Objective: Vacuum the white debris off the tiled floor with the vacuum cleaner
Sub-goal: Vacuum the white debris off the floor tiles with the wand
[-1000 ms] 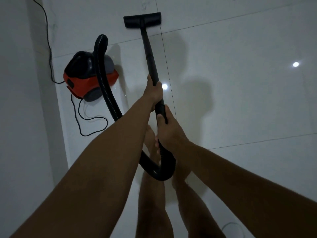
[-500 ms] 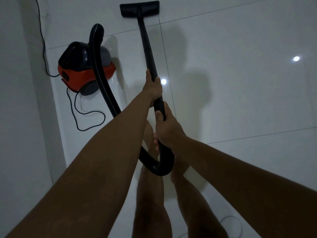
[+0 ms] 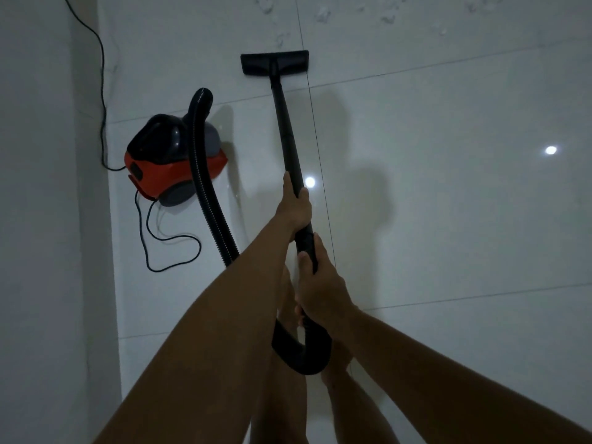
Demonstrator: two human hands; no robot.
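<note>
Both hands clench the stiff, light wand (image 3: 288, 136): left hand (image 3: 296, 209) farther, right hand (image 3: 320, 290) nearer. Floor head (image 3: 275, 63) sits far, just short of the white debris (image 3: 323, 14); the springy hose (image 3: 205, 174) drags left.

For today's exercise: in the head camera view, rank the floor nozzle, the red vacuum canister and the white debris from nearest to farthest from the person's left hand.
1. Red vacuum canister: to the left of the left hand, by the wall.
2. Floor nozzle: straight ahead, at the wand's far end.
3. White debris: beyond the nozzle, scattered along the top of the view.
</note>
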